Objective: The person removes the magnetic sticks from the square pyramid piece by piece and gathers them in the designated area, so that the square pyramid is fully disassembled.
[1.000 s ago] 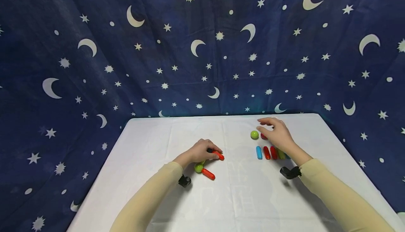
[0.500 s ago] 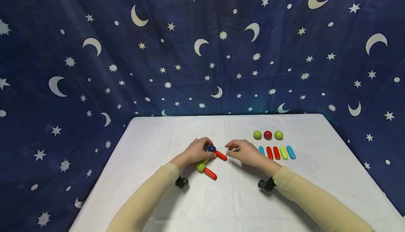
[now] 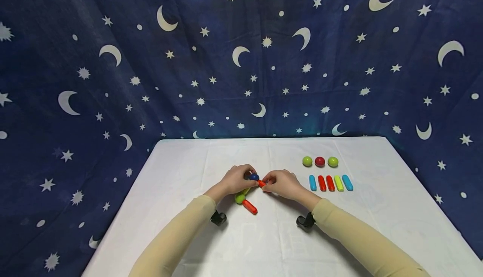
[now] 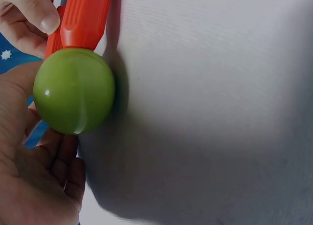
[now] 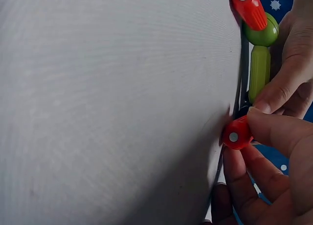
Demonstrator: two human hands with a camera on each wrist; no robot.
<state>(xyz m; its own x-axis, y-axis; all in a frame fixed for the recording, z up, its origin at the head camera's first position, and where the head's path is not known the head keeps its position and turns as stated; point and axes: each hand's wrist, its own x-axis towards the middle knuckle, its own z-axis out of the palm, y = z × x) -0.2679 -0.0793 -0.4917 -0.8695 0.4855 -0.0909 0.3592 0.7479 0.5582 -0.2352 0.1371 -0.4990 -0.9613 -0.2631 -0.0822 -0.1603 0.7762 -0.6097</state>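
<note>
Left of the table's middle lies a joined chain of toy building pieces. My left hand (image 3: 235,179) pinches its dark blue ball (image 3: 254,177). From that ball a red rod (image 3: 261,183) sticks out, and my right hand (image 3: 283,184) holds it between thumb and fingertips; the right wrist view shows a white dot on the rod's end (image 5: 234,137). A yellow-green rod (image 5: 259,71) links the blue ball to a green ball (image 4: 73,90), which lies nearest my left wrist. A second red rod (image 3: 250,207) extends from the green ball. Fingers partly cover the blue ball.
On the right side of the white table (image 3: 320,235) stand two green balls (image 3: 307,161) with a red ball (image 3: 320,161) between them. Below them is a row of several blue, red and yellow rods (image 3: 330,183). A starry dark blue curtain (image 3: 211,50) hangs behind.
My right hand has moved left from beside the loose balls to the chain and now grips the red rod on the blue ball. My left hand stays at the chain.
</note>
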